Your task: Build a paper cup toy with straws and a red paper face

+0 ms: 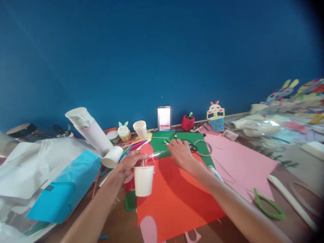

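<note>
My left hand (133,160) is closed, pinching an orange paper face (146,150) with drawn eyes. Below it hangs a white paper cup (143,181), joined by a thin stem that goes in at the rim. Over the green sheet (158,143), my right hand (180,152) has its fingers curled together; what they hold, if anything, is hidden. A shiny clear strip (160,154), possibly tape, shows between the hands. Dark cords and a ring of grey tubing (205,148) lie beside my right hand. Under both hands spreads a red-orange sheet (182,199).
Another paper cup (112,157) lies tipped at left, and one more (140,129) stands behind. Blue packaging (65,189) fills the left side. Pink sheets (243,162) and a green bent pipe cleaner (269,206) lie right. A lit screen (164,118) leans against the blue wall.
</note>
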Tool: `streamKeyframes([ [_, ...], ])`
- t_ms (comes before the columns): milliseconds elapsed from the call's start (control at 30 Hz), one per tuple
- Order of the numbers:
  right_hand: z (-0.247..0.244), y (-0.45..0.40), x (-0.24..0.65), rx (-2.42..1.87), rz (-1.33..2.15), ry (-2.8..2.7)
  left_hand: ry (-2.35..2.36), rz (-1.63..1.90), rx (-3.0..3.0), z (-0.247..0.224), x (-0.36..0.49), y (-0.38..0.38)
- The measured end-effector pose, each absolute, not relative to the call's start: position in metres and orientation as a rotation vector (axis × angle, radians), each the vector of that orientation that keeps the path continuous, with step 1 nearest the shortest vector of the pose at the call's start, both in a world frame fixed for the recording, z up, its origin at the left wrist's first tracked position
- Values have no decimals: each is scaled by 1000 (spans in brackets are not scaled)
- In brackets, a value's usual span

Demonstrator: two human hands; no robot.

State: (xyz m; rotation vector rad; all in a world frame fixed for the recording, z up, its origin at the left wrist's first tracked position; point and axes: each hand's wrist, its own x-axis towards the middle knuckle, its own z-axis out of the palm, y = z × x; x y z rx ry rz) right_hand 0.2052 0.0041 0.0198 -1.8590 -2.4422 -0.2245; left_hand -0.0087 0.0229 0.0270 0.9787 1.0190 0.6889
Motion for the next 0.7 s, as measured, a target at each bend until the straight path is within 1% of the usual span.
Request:
streamKeyframes([
  [233,18,6,208,-1982,-190,-2424,1037,719,990,32,-10,23],
  [400,16,12,212,-1871,65,-2425,983,699,1007,29,-19,29],
  [467,16,14,213,-1864,107,-2390,962,711,989,30,-20,29],
  [567,17,15,215,-1814,79,-2415,976,712,967,31,-19,27],
  [700,20,15,219,-1628,-8,-2538,991,706,959,33,-16,26],
])
